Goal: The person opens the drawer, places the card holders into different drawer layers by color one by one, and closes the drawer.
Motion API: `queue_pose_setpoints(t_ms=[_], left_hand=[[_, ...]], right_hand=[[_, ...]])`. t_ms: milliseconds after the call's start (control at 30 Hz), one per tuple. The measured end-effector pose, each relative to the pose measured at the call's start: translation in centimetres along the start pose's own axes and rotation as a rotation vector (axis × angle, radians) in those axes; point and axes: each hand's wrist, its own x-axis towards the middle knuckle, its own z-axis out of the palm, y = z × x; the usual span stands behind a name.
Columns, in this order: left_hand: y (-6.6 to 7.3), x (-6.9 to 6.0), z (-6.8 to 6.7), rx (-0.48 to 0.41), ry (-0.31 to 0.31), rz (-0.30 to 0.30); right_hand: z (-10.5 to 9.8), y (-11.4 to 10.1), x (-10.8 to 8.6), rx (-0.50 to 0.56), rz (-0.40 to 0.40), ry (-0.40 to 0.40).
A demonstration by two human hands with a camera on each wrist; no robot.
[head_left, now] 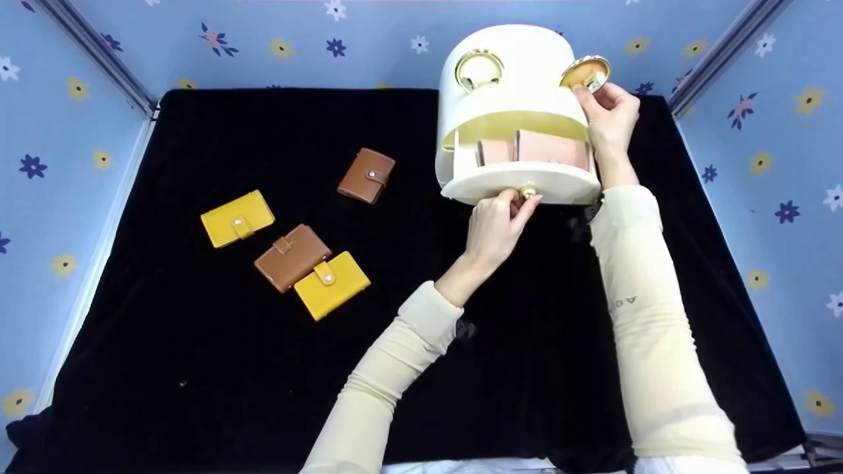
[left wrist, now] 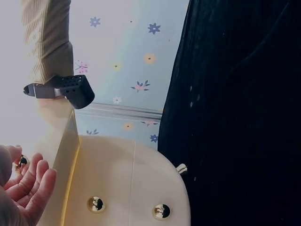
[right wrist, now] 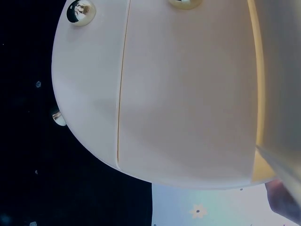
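A white rounded storage cabinet stands at the back right, with its drawer pulled out. Inside that drawer stand two pink snap wallets, a larger one and a smaller one. My left hand pinches the small gold knob on the drawer front between thumb and fingers. At the cabinet's right side, my right hand grips the lower edge of a round gold-rimmed handle. A matching gold ring is on the left. Only a dark bit of hand shows in the right wrist view.
To the left on the black cloth lie a brown wallet, a yellow wallet, and another brown wallet touching a second yellow one. Blue flowered walls enclose the table. More gold knobs stick out from the cabinet front.
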Motion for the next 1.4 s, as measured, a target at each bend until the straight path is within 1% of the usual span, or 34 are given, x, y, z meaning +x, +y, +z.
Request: queue_pose_setpoints(t_ms=[133, 267, 500, 667, 833, 1067, 1267, 1400], left_hand=[[-0.1, 0.8, 0.1, 0.016, -0.005, -0.023], [-0.3, 1.6, 0.1, 0.022, -0.015, -0.051], [-0.6, 3.1, 0.4, 0.024, -0.035, -0.086], [-0.8, 4.0, 0.6, 0.033, -0.044, -0.089], [-1.1, 5.0, 0.7, 0.054, -0.050, -0.108], [-1.1, 6.1, 0.8, 0.092, -0.054, -0.151], [-1.1, 6.8, 1.0, 0.103, -0.060, -0.180], [-1.2, 7.1, 1.1, 0.101, -0.066, -0.198]], right_hand=[[0.0, -0.3, -0.1, 0.004, 0.010, -0.012], [-0.1, -1.1, -0.6, 0.004, 0.028, -0.023], [0.0, -2.0, -1.4, -0.013, 0.019, -0.026], [-0.1, -1.2, -0.8, -0.034, 0.018, -0.020], [-0.1, -0.2, 0.0, -0.038, 0.016, -0.014], [0.0, -0.2, -0.1, 0.027, 0.029, -0.010], [-0.1, -0.6, -0.3, 0.024, 0.039, -0.017], [-0.1, -0.5, -0.3, 0.030, 0.052, -0.014]])
